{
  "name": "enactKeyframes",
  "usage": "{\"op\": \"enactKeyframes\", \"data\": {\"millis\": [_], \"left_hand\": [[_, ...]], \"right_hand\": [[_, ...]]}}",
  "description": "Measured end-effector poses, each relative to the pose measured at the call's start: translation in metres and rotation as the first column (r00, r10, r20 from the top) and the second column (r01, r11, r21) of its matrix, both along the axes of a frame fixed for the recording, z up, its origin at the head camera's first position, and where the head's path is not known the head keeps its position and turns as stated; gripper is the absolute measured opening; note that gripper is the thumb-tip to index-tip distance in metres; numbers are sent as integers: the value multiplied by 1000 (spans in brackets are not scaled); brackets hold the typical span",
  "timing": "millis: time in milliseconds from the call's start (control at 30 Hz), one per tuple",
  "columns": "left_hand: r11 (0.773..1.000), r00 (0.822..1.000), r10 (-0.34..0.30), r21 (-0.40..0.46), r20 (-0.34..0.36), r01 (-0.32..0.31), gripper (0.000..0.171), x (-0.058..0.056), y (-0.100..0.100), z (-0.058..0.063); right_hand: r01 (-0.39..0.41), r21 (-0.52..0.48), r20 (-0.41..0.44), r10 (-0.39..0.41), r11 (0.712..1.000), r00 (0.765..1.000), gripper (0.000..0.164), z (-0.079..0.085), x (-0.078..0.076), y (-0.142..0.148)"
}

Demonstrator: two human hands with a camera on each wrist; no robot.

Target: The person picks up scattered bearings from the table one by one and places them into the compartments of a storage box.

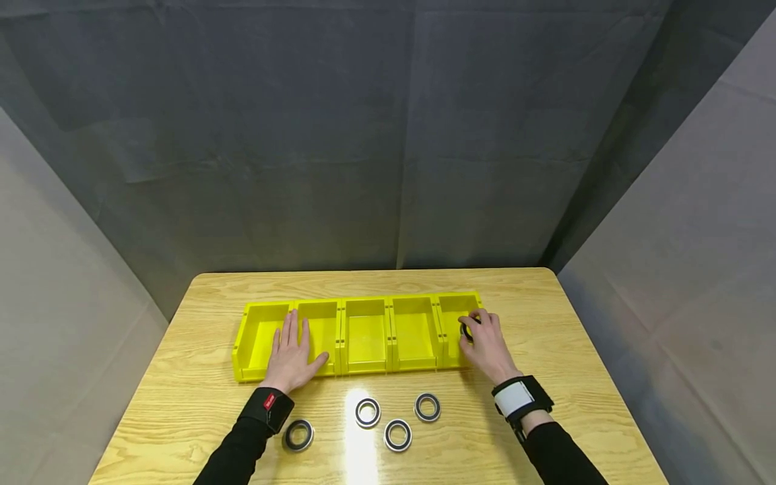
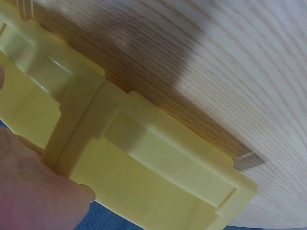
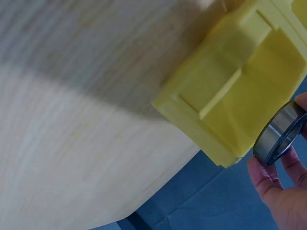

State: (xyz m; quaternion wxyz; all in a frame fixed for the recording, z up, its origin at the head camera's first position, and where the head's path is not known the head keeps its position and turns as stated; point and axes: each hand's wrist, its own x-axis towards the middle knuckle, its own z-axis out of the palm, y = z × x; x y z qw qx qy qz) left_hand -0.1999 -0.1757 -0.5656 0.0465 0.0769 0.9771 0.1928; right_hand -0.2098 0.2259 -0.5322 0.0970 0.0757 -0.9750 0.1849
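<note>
My right hand (image 1: 492,351) pinches a ball bearing (image 3: 279,133) between thumb and fingers, over the rightmost bin (image 1: 451,313) of a yellow row. In the right wrist view the bearing is tilted on edge, its steel outer ring showing, beside the bin's end. My left hand (image 1: 288,365) lies with straight, spread fingers over the divider between the two leftmost bins (image 1: 257,323). The left wrist view shows this hand (image 2: 43,191) against the divider (image 2: 79,124), its fingertips out of sight.
On the wooden table (image 1: 200,417), in front of the bins, lie several bearings: one by the left wrist (image 1: 298,436), others nearer the middle, such as this bearing (image 1: 397,436). Grey cloth (image 1: 388,168) hangs behind, with pale panels at both sides.
</note>
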Motion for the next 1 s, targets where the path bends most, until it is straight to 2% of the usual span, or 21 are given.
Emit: {"op": "enactKeyframes", "data": {"millis": [267, 533, 733, 1000], "left_hand": [[1000, 1000, -2, 27, -8, 3, 90, -1, 0, -2], [1000, 1000, 0, 2, -22, 0, 89, 0, 1, 1], [1000, 1000, -1, 2, -24, 1, 90, -1, 0, -2], [1000, 1000, -1, 8, -22, 2, 89, 0, 0, -2]], "right_hand": [[-4, 11, 33, 4, 1000, 999, 34, 5, -13, -3], [-19, 34, 65, 16, 999, 998, 32, -3, -19, -7], [-34, 56, 75, 30, 998, 997, 31, -8, -20, -10], [-38, 81, 135, 26, 996, 991, 31, -16, -25, -11]]}}
